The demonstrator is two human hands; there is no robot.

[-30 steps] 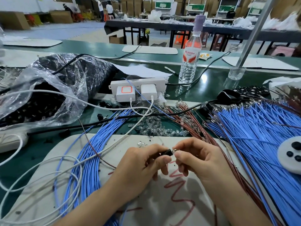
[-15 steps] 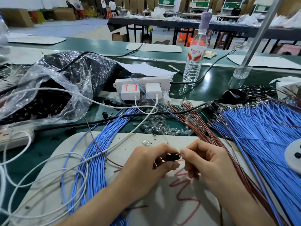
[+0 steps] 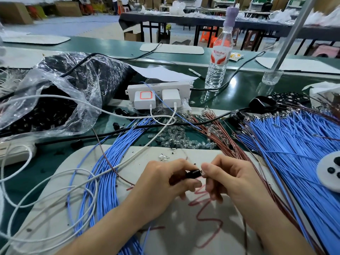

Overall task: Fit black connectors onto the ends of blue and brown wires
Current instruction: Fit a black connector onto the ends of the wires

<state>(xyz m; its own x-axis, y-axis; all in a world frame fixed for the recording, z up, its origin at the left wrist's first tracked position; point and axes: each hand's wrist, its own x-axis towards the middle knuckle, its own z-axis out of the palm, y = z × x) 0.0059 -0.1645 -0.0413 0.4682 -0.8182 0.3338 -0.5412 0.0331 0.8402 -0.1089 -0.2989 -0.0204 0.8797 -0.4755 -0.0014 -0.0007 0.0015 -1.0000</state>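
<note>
- Nearest, at lower centre of the frame, a small black connector [image 3: 193, 174] is pinched between the thumb and forefinger of the left hand [image 3: 165, 183], just above a pale work mat [image 3: 174, 240].
- Touching it from the right, the metal-tipped end of a brown wire [image 3: 203, 208] is pinched in the fingertips of the right hand [image 3: 231, 179]; the wire's slack is seen looped on the mat below.
- The connector is judged light, hard and a little slippery, best gripped by its sides with the open end left clear. The wire is judged thin and floppy, so it should be held close behind the tip, which could bend.
- Whether the tip has entered the connector cannot be made out, as the joint is covered by fingers.
- Bundles of blue wires [image 3: 103, 181] are spread at left and, more thickly, at right, where they are cut off by the frame edge.
- Further up, a heap of clear parts [image 3: 176, 138], a white power strip [image 3: 158, 89] and a crumpled plastic bag [image 3: 64, 92] of dark pieces, probably more connectors, are laid on the green bench [image 3: 239, 92].
- Farthest, a water bottle [image 3: 219, 57] is stood right of centre in the upper frame.
</note>
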